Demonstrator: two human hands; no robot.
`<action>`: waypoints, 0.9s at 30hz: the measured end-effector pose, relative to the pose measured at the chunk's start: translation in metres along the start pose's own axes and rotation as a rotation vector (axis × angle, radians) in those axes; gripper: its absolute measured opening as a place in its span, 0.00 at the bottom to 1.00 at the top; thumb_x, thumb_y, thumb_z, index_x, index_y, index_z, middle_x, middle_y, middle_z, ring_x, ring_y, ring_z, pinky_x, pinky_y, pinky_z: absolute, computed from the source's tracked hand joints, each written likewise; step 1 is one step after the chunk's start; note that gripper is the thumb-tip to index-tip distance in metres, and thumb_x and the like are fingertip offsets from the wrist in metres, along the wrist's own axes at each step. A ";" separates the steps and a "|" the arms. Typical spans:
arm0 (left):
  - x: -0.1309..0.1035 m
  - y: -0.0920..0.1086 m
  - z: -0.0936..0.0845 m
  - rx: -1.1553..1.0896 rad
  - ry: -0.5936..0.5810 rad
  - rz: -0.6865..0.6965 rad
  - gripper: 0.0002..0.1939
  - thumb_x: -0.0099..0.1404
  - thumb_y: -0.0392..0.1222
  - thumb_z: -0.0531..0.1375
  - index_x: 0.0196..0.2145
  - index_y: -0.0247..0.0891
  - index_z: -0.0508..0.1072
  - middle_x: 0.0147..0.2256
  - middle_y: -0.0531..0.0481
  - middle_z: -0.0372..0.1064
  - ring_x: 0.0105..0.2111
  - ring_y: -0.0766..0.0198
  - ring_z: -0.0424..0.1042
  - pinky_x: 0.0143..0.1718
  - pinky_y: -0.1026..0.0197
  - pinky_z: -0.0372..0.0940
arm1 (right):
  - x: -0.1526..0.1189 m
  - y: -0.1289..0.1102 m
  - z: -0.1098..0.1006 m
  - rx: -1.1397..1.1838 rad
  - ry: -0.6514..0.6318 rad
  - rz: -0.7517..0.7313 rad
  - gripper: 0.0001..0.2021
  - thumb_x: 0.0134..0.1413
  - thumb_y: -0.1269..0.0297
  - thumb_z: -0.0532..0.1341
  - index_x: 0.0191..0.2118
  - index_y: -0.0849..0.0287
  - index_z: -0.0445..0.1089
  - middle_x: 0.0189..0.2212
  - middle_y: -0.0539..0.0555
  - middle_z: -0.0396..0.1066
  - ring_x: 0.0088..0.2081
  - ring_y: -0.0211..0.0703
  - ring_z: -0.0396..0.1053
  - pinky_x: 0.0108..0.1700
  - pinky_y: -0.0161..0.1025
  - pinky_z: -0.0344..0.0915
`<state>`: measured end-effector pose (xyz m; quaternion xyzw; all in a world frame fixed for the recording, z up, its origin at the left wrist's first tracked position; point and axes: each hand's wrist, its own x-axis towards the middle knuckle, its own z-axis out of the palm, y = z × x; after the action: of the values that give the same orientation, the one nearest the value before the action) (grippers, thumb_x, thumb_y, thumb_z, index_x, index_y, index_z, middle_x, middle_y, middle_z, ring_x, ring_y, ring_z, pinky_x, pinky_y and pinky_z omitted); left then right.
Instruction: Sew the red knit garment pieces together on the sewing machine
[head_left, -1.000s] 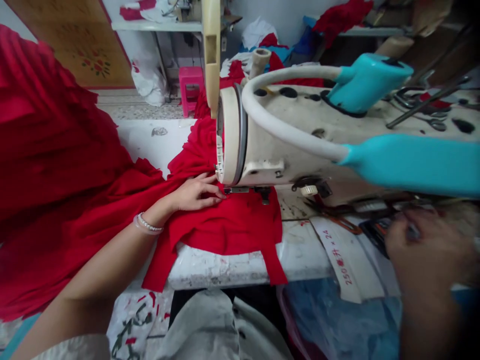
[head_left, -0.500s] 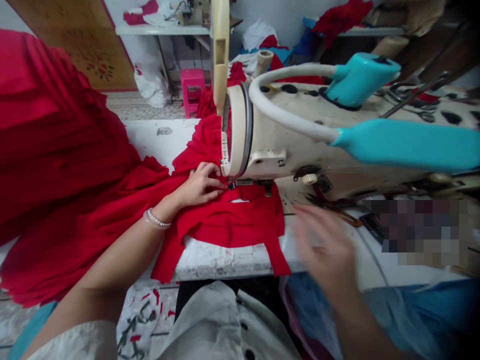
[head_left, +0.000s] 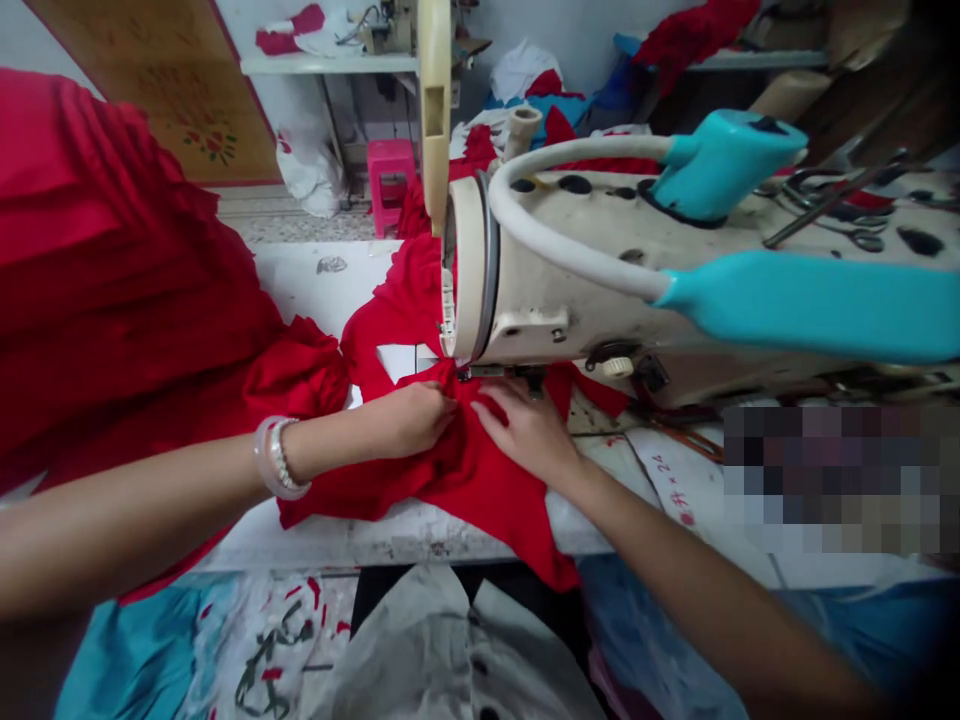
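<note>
Red fabric [head_left: 487, 490] lies bunched under the needle end of a cream sewing machine [head_left: 570, 290] and drapes over the table's front edge. My left hand [head_left: 421, 418] is closed on a fold of it, just left of the presser foot [head_left: 463, 373]. On the right of the foot, my right hand [head_left: 525, 428] rests on the cloth with fingers stretched out, the fingertips partly hidden beneath the machine head. The needle itself cannot be made out.
A tall stack of red cloth [head_left: 112, 300] rises at the left. Orange-handled scissors [head_left: 686, 438] lie to the right, near a blurred-out patch. A turquoise lamp [head_left: 810, 300] with a white bent neck sits on the machine. Behind stands a pink stool [head_left: 388, 185].
My right hand has come left from the bare tabletop onto the red fabric. My left hand has drawn closer and closed on a fold, and the cloth has shifted and bunched.
</note>
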<state>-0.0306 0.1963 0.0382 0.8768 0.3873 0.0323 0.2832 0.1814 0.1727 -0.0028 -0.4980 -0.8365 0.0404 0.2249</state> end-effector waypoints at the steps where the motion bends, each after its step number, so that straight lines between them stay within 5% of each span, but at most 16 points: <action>1: -0.001 -0.003 -0.001 0.078 0.048 0.045 0.16 0.73 0.41 0.52 0.44 0.33 0.79 0.42 0.37 0.74 0.42 0.53 0.74 0.45 0.53 0.67 | -0.005 -0.005 0.003 0.027 0.004 -0.027 0.18 0.67 0.64 0.52 0.57 0.59 0.71 0.52 0.62 0.74 0.55 0.56 0.70 0.57 0.54 0.66; 5: -0.012 -0.015 0.016 0.372 0.247 0.201 0.20 0.78 0.45 0.47 0.56 0.36 0.74 0.56 0.37 0.69 0.57 0.48 0.66 0.51 0.48 0.61 | -0.009 -0.013 0.008 0.022 -0.073 -0.038 0.22 0.66 0.64 0.53 0.62 0.63 0.66 0.60 0.64 0.68 0.57 0.57 0.68 0.59 0.56 0.65; 8: -0.014 -0.020 0.030 0.410 0.332 0.166 0.22 0.78 0.47 0.45 0.59 0.38 0.70 0.60 0.41 0.68 0.60 0.50 0.63 0.52 0.48 0.57 | -0.003 -0.009 0.008 -0.006 -0.149 0.011 0.24 0.66 0.62 0.53 0.63 0.66 0.64 0.63 0.65 0.64 0.58 0.59 0.67 0.61 0.60 0.62; 13: -0.012 -0.018 0.031 0.417 0.344 0.116 0.21 0.78 0.49 0.46 0.58 0.40 0.72 0.60 0.41 0.68 0.59 0.50 0.64 0.52 0.49 0.55 | -0.006 -0.007 0.007 -0.030 -0.147 -0.009 0.24 0.68 0.60 0.53 0.64 0.67 0.64 0.63 0.66 0.64 0.61 0.60 0.64 0.62 0.60 0.61; 19: -0.017 -0.017 0.025 0.387 0.295 0.190 0.19 0.79 0.42 0.45 0.55 0.38 0.71 0.59 0.42 0.70 0.60 0.51 0.62 0.53 0.47 0.52 | -0.020 -0.010 0.005 -0.089 -0.032 -0.050 0.20 0.67 0.65 0.53 0.61 0.57 0.69 0.62 0.58 0.68 0.58 0.60 0.67 0.56 0.62 0.62; 24: -0.008 -0.020 0.018 0.352 0.281 0.205 0.12 0.78 0.39 0.48 0.46 0.37 0.71 0.58 0.44 0.71 0.58 0.50 0.64 0.51 0.47 0.51 | -0.070 0.018 -0.039 -0.146 0.174 -0.126 0.11 0.63 0.68 0.57 0.48 0.56 0.74 0.51 0.58 0.76 0.54 0.57 0.71 0.56 0.57 0.64; 27: -0.012 -0.021 0.015 0.280 0.307 0.189 0.09 0.76 0.35 0.50 0.44 0.38 0.71 0.55 0.44 0.73 0.57 0.51 0.65 0.51 0.47 0.52 | -0.128 0.063 -0.086 -0.292 0.363 0.111 0.11 0.59 0.66 0.61 0.48 0.54 0.73 0.42 0.61 0.78 0.48 0.59 0.74 0.54 0.57 0.68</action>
<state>-0.0491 0.1919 0.0168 0.9247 0.3428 0.1376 0.0923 0.3204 0.0823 0.0133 -0.5695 -0.7507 -0.1591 0.2947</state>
